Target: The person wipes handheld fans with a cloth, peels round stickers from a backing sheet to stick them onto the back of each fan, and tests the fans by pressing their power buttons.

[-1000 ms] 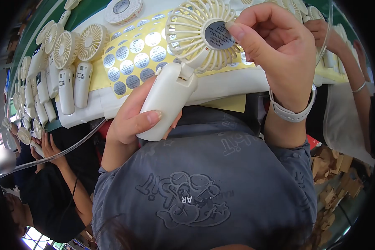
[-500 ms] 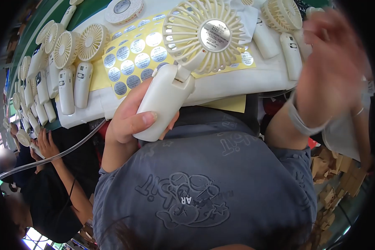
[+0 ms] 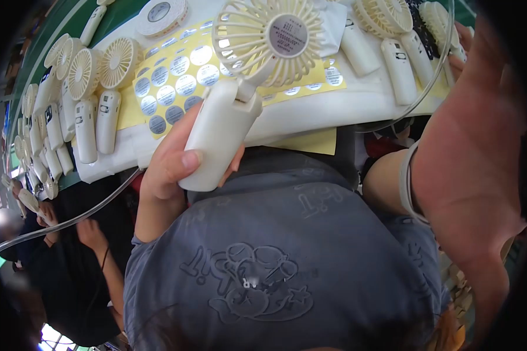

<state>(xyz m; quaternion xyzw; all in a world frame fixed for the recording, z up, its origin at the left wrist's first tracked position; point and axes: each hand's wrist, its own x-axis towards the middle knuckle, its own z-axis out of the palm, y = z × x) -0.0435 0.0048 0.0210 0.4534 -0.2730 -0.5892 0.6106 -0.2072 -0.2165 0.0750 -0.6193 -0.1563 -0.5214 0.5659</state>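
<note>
My left hand (image 3: 168,158) is wrapped around the handle of a cream handheld fan (image 3: 219,134). The fan's round grille faces up, and a silver round label with small print sits on its hub. Close to the camera at the right, my right hand (image 3: 471,152) is raised with its palm showing and thumb stretched out, holding nothing visible; its fingertips run into the dark edge of the view. Behind the held fan lies a yellow sheet of round silver stickers (image 3: 166,93) on the white work surface (image 3: 281,120).
Several cream fans (image 3: 108,117) stand crowded on the left; more fans (image 3: 399,70) lie at the right. A tape roll (image 3: 160,13) rests at the back. A clear tube (image 3: 93,209) crosses the left side. Another person's hand (image 3: 92,234) is at the lower left.
My right hand has come nearer the camera and lower, with its palm now filling the right side. My left hand still holds the fan, shifted slightly left in view.
</note>
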